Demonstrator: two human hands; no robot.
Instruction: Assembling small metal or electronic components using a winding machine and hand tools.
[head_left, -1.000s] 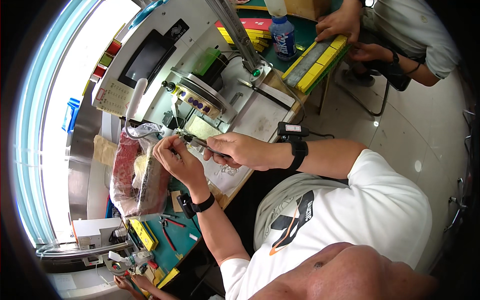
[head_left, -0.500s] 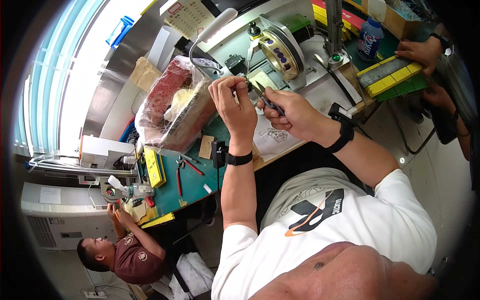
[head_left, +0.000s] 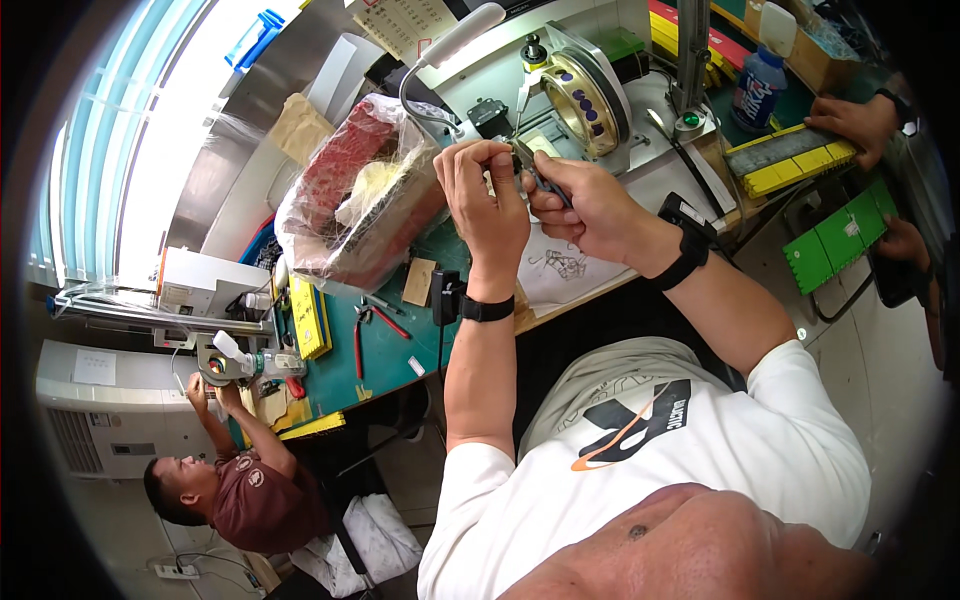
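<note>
My left hand (head_left: 485, 205) is raised over the near edge of the bench, its fingertips pinched together. Whatever lies between them is too small or hidden to name. Close beside it, my right hand (head_left: 590, 205) is wrapped round a pair of grey-handled pointed snips (head_left: 547, 185). The tips of the snips come up to my left fingertips; I cannot tell whether they touch anything. Behind both hands stands a bench machine with a gold ring (head_left: 582, 105) marked with dark spots. Thin bent wire pieces (head_left: 565, 264) lie on white paper (head_left: 540, 288) below my hands.
Left of my hands sits a plastic-wrapped red box (head_left: 335, 190). A lamp (head_left: 465, 35) arches above. Red-handled pliers (head_left: 359, 345) lie on the green mat (head_left: 340, 385). At the right, another person's hand (head_left: 855, 125) rests by yellow strips (head_left: 800, 170); another person sits lower left (head_left: 265, 500).
My hands stay together, with the snips now nearer my left fingertips. At the right, the green plate has been drawn away from the yellow strips. The view has shifted slightly.
</note>
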